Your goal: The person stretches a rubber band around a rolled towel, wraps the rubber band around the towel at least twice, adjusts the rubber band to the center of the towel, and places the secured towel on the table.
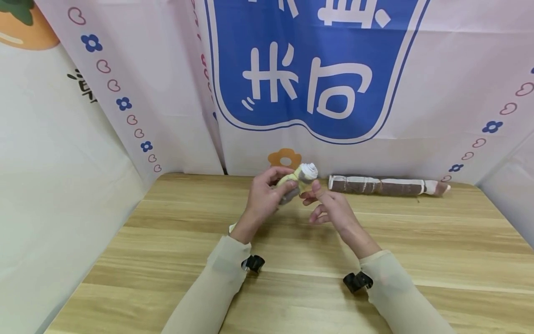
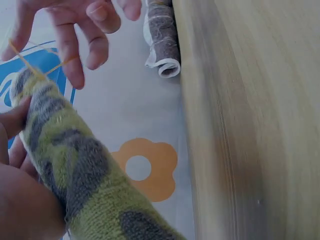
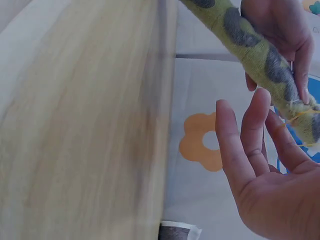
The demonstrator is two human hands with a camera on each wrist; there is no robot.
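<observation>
A rolled cloth (image 1: 288,188) in fuzzy yellow-green with grey patches has a white spiral end. My left hand (image 1: 264,192) grips it near the back of the table, thumb laid along its side. Close to the roll's end, my right hand (image 1: 333,211) holds its fingers spread apart. A thin yellow-orange rubber band (image 2: 26,62) runs from the end of the roll to these fingers, stretched between them in the left wrist view. The right wrist view shows the same band (image 3: 300,116) crossing the roll; how it sits round the far side is hidden.
Along the table's back edge to the right lies a brown and white roll (image 1: 375,185), tied with thin bands. The wood-grain table (image 1: 292,297) meets a printed white curtain (image 1: 179,130) behind. Black wrist cameras (image 1: 358,281) sit on both sleeves.
</observation>
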